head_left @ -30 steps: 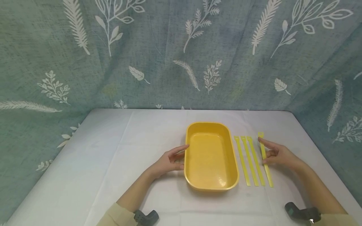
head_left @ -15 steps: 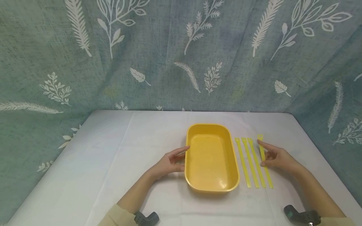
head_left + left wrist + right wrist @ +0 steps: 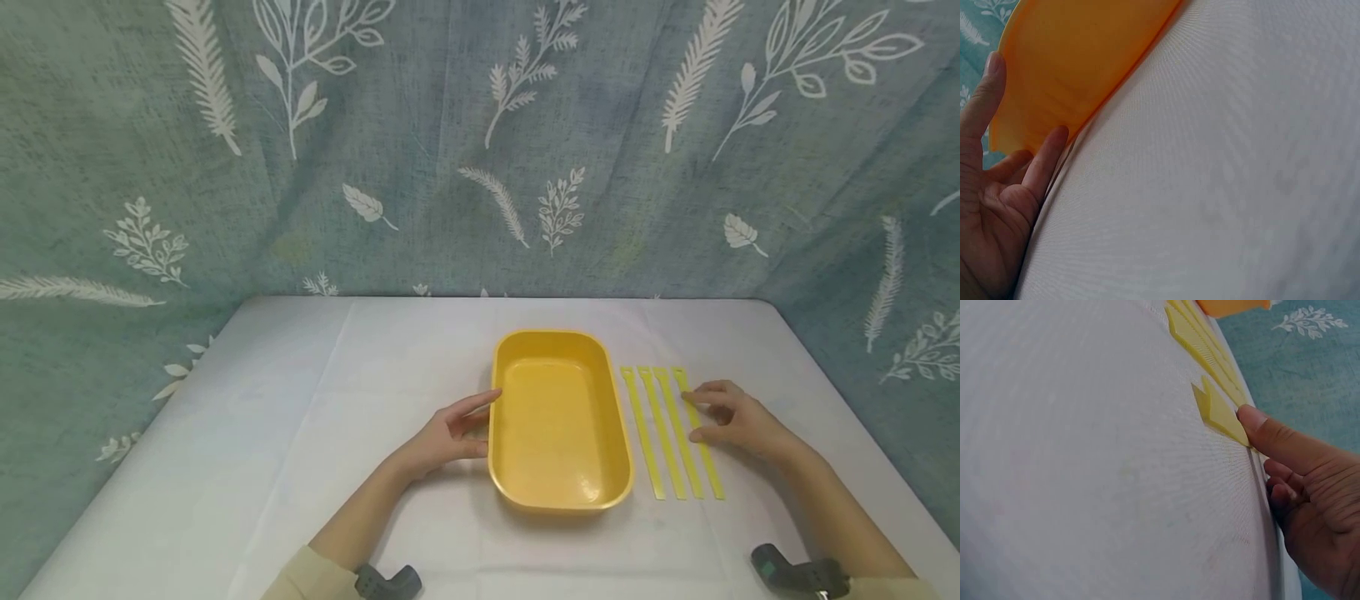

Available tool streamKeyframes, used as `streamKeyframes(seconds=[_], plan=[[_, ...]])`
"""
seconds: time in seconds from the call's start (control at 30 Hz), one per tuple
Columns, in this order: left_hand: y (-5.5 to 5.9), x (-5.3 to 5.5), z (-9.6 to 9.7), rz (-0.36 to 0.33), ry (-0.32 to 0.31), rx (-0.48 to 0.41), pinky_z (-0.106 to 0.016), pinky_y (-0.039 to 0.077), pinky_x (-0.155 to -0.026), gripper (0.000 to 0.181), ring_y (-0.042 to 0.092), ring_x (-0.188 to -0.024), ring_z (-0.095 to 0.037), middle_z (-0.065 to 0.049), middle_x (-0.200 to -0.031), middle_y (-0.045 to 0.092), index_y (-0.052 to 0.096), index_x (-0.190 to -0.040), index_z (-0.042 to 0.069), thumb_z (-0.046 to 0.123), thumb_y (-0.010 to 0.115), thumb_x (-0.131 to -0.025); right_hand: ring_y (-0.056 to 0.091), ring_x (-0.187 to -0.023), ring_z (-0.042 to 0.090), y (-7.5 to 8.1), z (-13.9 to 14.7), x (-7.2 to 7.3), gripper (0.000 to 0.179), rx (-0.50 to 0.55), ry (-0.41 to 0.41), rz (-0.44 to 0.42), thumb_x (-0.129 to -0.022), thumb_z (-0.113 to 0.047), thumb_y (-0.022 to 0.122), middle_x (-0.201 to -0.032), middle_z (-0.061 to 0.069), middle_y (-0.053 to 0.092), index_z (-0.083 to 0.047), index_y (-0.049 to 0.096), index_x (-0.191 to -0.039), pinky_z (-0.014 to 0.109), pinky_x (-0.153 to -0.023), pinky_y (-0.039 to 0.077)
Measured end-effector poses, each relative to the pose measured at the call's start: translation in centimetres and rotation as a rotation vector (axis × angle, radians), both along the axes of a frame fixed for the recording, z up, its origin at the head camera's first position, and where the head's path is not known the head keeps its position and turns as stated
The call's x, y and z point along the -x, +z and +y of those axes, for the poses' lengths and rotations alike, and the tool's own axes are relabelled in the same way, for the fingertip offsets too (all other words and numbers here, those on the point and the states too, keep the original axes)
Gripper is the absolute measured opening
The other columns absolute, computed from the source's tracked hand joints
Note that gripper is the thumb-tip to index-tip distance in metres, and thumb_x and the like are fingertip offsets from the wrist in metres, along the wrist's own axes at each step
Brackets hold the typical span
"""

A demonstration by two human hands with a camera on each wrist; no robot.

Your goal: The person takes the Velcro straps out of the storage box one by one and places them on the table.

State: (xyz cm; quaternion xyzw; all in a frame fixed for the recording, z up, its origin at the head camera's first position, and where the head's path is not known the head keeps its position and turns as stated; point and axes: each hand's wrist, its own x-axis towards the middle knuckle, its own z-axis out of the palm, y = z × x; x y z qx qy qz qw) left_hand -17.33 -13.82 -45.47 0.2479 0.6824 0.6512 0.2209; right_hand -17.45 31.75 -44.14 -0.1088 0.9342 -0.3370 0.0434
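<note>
My left hand [image 3: 444,435] rests against the left side of a yellow rectangular plastic tray [image 3: 555,442]. Its fingers touch the outer wall, seen close up in the left wrist view as the tray wall [image 3: 1085,62]. To the tray's right, several flat yellow plastic strips [image 3: 657,433], each with a wider notched far end, lie side by side on the white cloth. My right hand [image 3: 741,423] is at the rightmost strip [image 3: 708,467], index fingertip and thumb on its upper half. In the right wrist view the thumb reaches the edge of that strip [image 3: 1225,419].
A white cloth [image 3: 360,350] covers the table. Behind and beside it hangs a blue-green curtain [image 3: 420,150] with white leaf prints. Dark wrist devices show below each hand, the left device [image 3: 388,581] and the right device [image 3: 798,573].
The rightmost strip's far end has shifted left and toward me, bringing it in line with the others. My right fingers have slid down along it. The left hand and tray stay put.
</note>
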Motion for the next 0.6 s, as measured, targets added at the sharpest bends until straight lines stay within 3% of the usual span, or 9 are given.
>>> streamKeyframes(seconds=[0.2, 0.43, 0.6], plan=[[-0.31, 0.07, 0.09, -0.013, -0.008, -0.013, -0.031, 0.045, -0.100, 0.076, 0.028, -0.140, -0.031, -0.006, -0.155, 0.027, 0.032, -0.147, 0.009, 0.011, 0.073, -0.083, 0.039, -0.084, 0.019, -0.24, 0.21, -0.01, 0.066, -0.006, -0.001, 0.016, -0.069, -0.024, 0.083, -0.103, 0.013, 0.050, 0.005, 0.058, -0.123, 0.019, -0.063, 0.036], [-0.31, -0.04, 0.25, -0.006, -0.010, 0.002, -0.032, 0.045, -0.101, 0.078, 0.029, -0.140, -0.030, -0.004, -0.155, 0.028, 0.033, -0.148, 0.011, 0.018, 0.074, -0.082, 0.043, -0.087, 0.013, -0.16, 0.38, -0.42, 0.069, 0.001, -0.018, 0.031, -0.071, -0.029, 0.082, -0.111, 0.015, 0.056, 0.002, 0.057, -0.127, 0.016, -0.069, 0.039], [-0.31, 0.02, 0.18, 0.022, -0.017, 0.024, -0.035, 0.038, -0.107, 0.077, 0.030, -0.140, -0.029, -0.003, -0.155, 0.027, 0.032, -0.148, 0.012, 0.022, 0.073, -0.084, 0.047, -0.090, 0.013, 0.08, 0.21, -0.69, 0.067, 0.006, -0.041, 0.059, -0.077, -0.031, 0.078, -0.115, 0.017, 0.058, 0.000, 0.053, -0.131, 0.016, -0.071, 0.042]])
